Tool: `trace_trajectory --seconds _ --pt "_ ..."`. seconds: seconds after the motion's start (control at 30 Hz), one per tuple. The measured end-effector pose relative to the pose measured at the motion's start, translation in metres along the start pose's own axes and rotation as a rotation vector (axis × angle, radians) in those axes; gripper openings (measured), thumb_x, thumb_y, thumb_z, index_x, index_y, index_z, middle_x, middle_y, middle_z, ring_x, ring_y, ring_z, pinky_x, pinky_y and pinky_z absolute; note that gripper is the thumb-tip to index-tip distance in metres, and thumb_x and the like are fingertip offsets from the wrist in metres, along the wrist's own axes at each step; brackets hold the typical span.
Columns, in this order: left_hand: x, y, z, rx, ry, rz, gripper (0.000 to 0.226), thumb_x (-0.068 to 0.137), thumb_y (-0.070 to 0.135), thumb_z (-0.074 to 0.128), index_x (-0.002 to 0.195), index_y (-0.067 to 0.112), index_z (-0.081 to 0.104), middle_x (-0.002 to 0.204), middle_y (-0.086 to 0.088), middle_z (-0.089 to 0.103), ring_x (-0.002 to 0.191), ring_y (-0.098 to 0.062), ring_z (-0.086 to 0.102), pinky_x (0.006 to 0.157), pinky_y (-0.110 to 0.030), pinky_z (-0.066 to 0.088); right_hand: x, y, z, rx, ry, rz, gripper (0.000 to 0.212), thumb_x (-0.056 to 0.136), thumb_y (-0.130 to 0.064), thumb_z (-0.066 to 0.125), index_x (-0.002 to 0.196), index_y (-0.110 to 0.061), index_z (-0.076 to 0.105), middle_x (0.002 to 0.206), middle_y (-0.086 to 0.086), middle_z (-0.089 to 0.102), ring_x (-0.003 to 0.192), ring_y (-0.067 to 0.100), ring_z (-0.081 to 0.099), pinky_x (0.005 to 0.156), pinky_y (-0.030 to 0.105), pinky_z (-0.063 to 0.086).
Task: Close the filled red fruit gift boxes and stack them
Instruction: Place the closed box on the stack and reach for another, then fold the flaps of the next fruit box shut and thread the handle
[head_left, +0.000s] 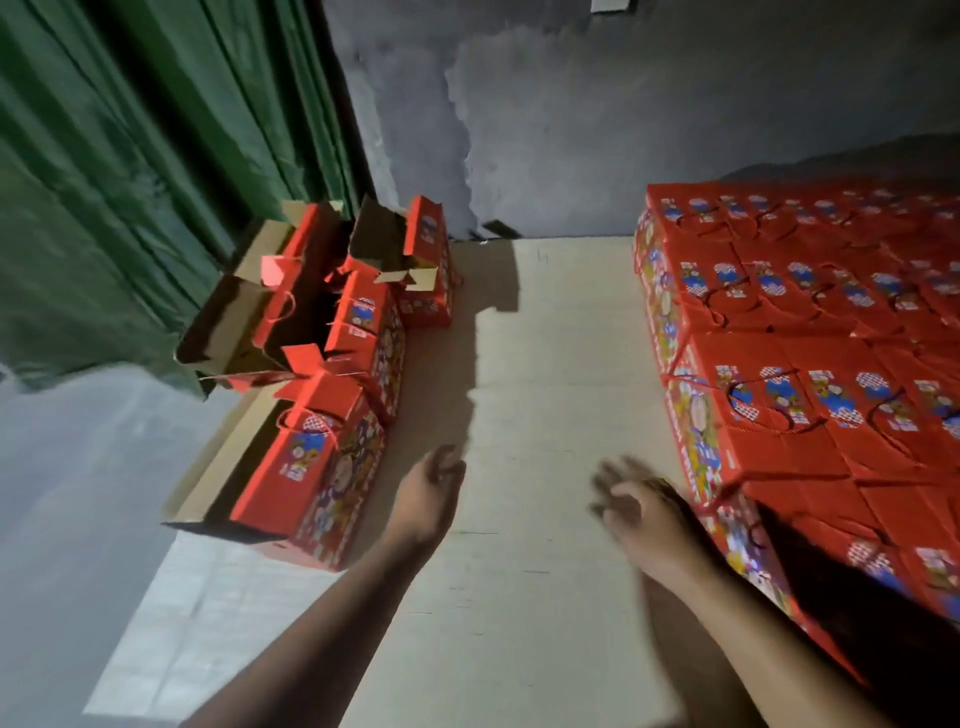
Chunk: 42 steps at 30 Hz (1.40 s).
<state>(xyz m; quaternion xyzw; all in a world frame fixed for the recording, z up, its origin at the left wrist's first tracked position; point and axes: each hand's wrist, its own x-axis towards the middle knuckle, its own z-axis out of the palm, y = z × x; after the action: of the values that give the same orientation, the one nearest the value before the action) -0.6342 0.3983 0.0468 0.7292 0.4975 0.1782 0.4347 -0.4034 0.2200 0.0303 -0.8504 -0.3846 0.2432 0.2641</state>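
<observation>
Hands (530, 499) empty, glossy red cardboard boxes (810, 374) stacked

Single head-worn wide-angle view, looking forward and down over both outstretched forearms onto a cardboard-covered floor (545, 364), near ground close below, grey wall (623, 104) far ahead.

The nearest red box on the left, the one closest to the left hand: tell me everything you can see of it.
The nearest red box is printed cardboard, red on top, with colourful cartoon pictures on the side that faces the middle of the floor. It stands on the pale floor sheet, first in a row of similar boxes. Its top is not closed: one brown-lined flap lies folded outward to the left and a red flap stands up at the back. A thin red cord handle loops over the top. The left hand hovers just beside it, not touching.
</observation>
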Motion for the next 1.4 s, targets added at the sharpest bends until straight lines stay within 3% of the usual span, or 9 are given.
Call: trace_trajectory --seconds 0.1,0.23,0.43,0.57,0.8,0.97,1.1,1.2,1.4 --pt "-0.005 -0.030 -0.052 0.165 0.110 0.016 0.039 0.105 0.030 0.061 0.142 0.017 0.061 0.143 -0.003 0.064 0.130 -0.021 0.061 0.111 -0.038 0.048 -0.005 -0.032 0.044 0.079 -0.081 0.073 0.022 0.097 -0.011 0.070 0.118 -0.008 0.074 0.139 0.005 0.066 0.125 0.013 0.057 0.102 0.021 0.039" --pt "0.000 -0.067 -0.114 0.302 0.254 0.070 0.038 0.103 0.027 0.063 0.140 0.023 0.060 0.140 0.000 0.064 0.126 -0.021 0.062 0.102 -0.030 0.047 -0.013 -0.070 0.102 0.147 -0.248 0.127 0.029 0.100 -0.010 0.066 0.129 -0.007 0.066 0.135 0.006 0.064 0.128 0.021 0.057 0.088 0.020 0.038" --pt "0.028 -0.113 -0.178 0.496 0.199 -0.220 0.072 0.097 0.054 0.062 0.155 0.020 0.034 0.156 -0.009 0.046 0.142 -0.036 0.043 0.111 -0.062 0.043 -0.024 -0.102 0.152 0.164 -0.355 0.189 0.021 0.101 -0.017 0.066 0.122 -0.017 0.069 0.123 0.002 0.067 0.110 0.013 0.061 0.078 0.005 0.040" --pt "0.046 -0.137 -0.193 0.262 0.131 -0.227 0.050 0.094 0.053 0.068 0.128 0.019 0.053 0.117 -0.005 0.071 0.103 -0.031 0.071 0.086 -0.051 0.062 -0.032 -0.103 0.163 0.146 -0.367 0.232 0.019 0.097 -0.025 0.072 0.116 -0.028 0.071 0.117 -0.003 0.072 0.109 0.010 0.068 0.101 0.027 0.050" --pt "0.060 -0.144 -0.196 0.238 0.105 -0.191 0.023 0.090 0.039 0.072 0.076 0.026 0.059 0.078 0.003 0.072 0.065 -0.020 0.072 0.064 -0.043 0.066 -0.043 -0.092 0.172 0.201 -0.273 0.313 0.016 0.092 -0.016 0.077 0.098 -0.031 0.075 0.101 -0.009 0.076 0.102 0.006 0.070 0.085 0.017 0.049" --pt "0.054 -0.143 -0.189 0.272 0.121 -0.115 0.023 0.097 0.046 0.062 0.087 0.026 0.065 0.083 0.007 0.073 0.065 -0.016 0.071 0.064 -0.041 0.065 -0.049 -0.082 0.176 0.247 -0.237 0.346 0.015 0.093 -0.006 0.075 0.102 -0.018 0.076 0.100 0.003 0.075 0.099 0.022 0.071 0.101 0.038 0.050" --pt "0.042 -0.139 -0.179 0.227 0.115 -0.102 0.017 0.102 0.045 0.060 0.103 0.029 0.065 0.099 0.008 0.073 0.075 -0.015 0.073 0.070 -0.039 0.067 -0.054 -0.081 0.169 0.318 -0.210 0.366 0.013 0.096 -0.005 0.072 0.103 -0.015 0.075 0.098 0.007 0.075 0.094 0.028 0.072 0.084 0.027 0.052" --pt "0.031 -0.138 -0.173 0.251 0.084 -0.064 0.017 0.102 0.042 0.060 0.108 0.027 0.066 0.104 0.007 0.074 0.079 -0.016 0.074 0.071 -0.038 0.067 -0.054 -0.089 0.157 0.387 -0.210 0.398 0.014 0.099 -0.013 0.069 0.110 -0.017 0.075 0.103 0.008 0.076 0.096 0.024 0.075 0.070 0.018 0.048" --pt "-0.010 -0.129 -0.156 0.446 0.018 0.099 0.014 0.102 0.038 0.056 0.104 0.025 0.063 0.100 0.003 0.076 0.078 -0.020 0.074 0.072 -0.041 0.064 -0.051 -0.105 0.134 0.482 -0.210 0.380 0.013 0.102 -0.025 0.064 0.109 -0.027 0.075 0.105 -0.007 0.079 0.097 0.010 0.076 0.088 0.035 0.050"
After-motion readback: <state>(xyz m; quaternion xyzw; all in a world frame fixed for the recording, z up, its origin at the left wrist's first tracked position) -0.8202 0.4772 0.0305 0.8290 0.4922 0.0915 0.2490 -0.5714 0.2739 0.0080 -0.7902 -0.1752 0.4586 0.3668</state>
